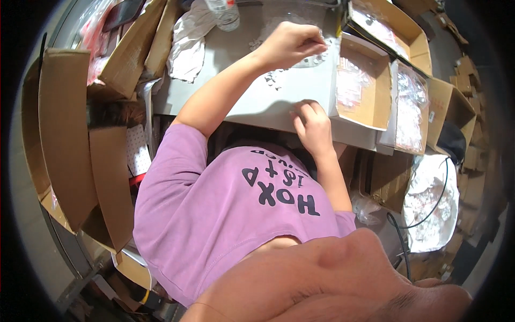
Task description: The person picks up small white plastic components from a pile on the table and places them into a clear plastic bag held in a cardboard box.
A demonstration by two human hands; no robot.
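Observation:
My left hand (298,44) reaches across the grey table (241,91), its fingers pinched together above a clear plastic bag or sheet (310,61) with small pale pieces on it. Anything between those fingertips is too small to make out. Several small dark and white parts (273,79) lie loose on the tabletop, nearer to me than that hand. At the table's near edge is my right hand (314,126), its fingers curled in; whatever they might hold is hidden.
To the right, an open cardboard tray (383,107) holds small clear packets, beside a box of plastic bags (410,115). A white cloth (188,53) and a clear bottle (225,16) sit at the far left. Tall cardboard boxes (64,139) stand left; a black cable (399,236) hangs right.

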